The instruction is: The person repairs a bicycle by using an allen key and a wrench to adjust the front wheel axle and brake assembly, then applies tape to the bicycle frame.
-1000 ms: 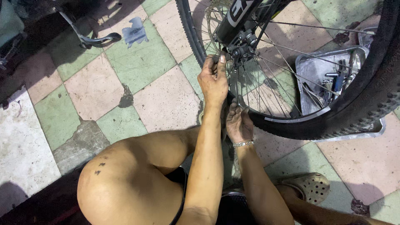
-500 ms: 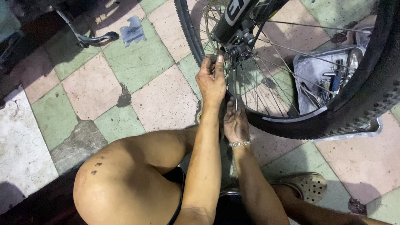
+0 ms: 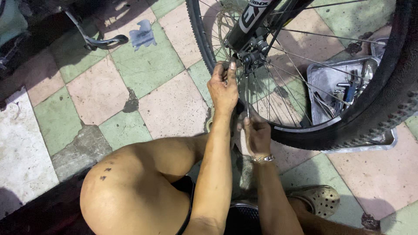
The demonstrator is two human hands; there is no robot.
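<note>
A bicycle wheel with a knobby black tyre and thin spokes stands in front of me, held in a dark fork leg. My left hand reaches up to the hub, its fingers pinched on a small part at the axle end. Lower down, my right hand, with a bracelet on its wrist, grips a thin tool that points up toward the hub. My bare knee fills the lower left.
A metal tray with several tools lies on the floor behind the spokes. The floor is pink and green tiles, cracked in places. A kickstand of another bike rests at the upper left. My sandal sits at the lower right.
The view has shifted slightly. Both hands stay at the hub and the tool, with only small adjustments.
</note>
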